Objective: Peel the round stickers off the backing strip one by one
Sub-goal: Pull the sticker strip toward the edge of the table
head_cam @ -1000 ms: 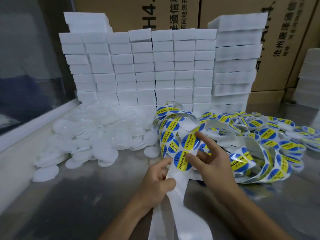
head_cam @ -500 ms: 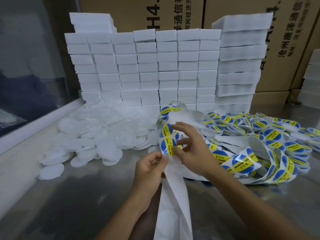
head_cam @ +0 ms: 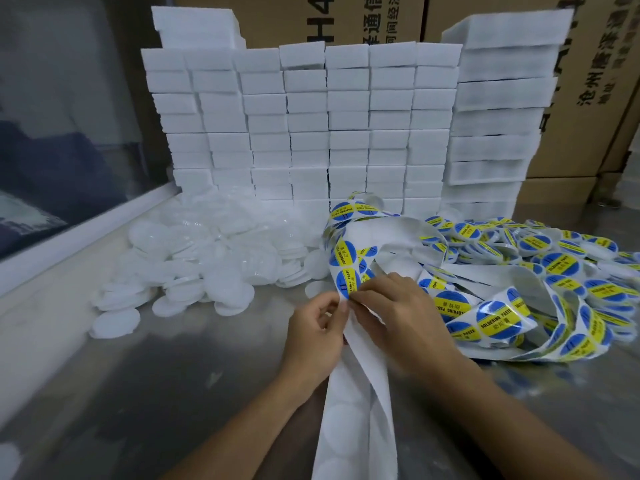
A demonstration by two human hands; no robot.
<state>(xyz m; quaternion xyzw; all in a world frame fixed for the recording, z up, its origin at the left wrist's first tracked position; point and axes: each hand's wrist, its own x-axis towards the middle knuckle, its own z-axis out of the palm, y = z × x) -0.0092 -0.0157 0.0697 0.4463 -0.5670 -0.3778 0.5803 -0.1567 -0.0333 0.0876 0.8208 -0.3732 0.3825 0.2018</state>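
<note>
Pinching sticker (head_cam: 347,285) on backing strip (head_cam: 360,393)

"SOLDERING PASTE" and "助焊膏" are printed on the blue-and-yellow round stickers (head_cam: 498,319). "H4" and Chinese characters, including "沧州", are printed on the cardboard boxes (head_cam: 588,81).

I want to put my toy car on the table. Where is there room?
There is bare metal table in front of the heap of white round discs, left of the left hand. A smaller bare patch lies near right, below the tangled white backing strip with blue-and-yellow round stickers. The back is crowded: stacked white foam blocks, discs and stickers.
</note>
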